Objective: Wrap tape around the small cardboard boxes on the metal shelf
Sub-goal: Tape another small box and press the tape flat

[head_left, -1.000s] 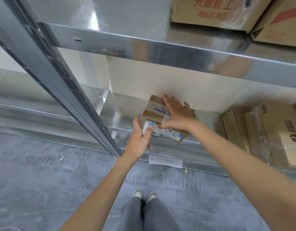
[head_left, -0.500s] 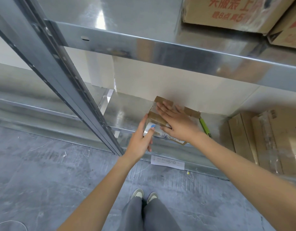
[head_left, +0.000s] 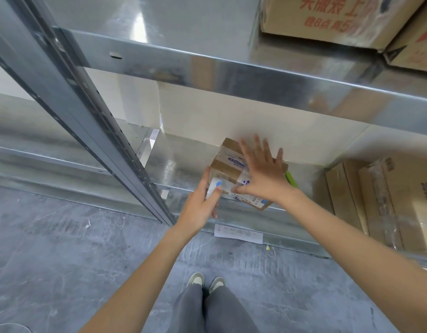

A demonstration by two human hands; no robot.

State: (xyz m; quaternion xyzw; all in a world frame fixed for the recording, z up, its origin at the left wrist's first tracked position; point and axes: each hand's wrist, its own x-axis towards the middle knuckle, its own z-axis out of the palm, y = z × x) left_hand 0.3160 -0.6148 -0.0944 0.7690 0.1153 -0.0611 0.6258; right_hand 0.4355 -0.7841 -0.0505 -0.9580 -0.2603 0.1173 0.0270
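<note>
Large cartons (head_left: 397, 203) on the lower shelf's right, printed cartons (head_left: 327, 18) above, a paper slip (head_left: 238, 234) on grey floor (head_left: 63, 260)

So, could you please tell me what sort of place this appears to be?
Probably a warehouse or stockroom: a galvanised metal shelf rack, large brown cardboard cartons stored on it, and a bare grey concrete floor.

one head-worn view, forward and down, close to metal shelf (head_left: 183, 169)
</note>
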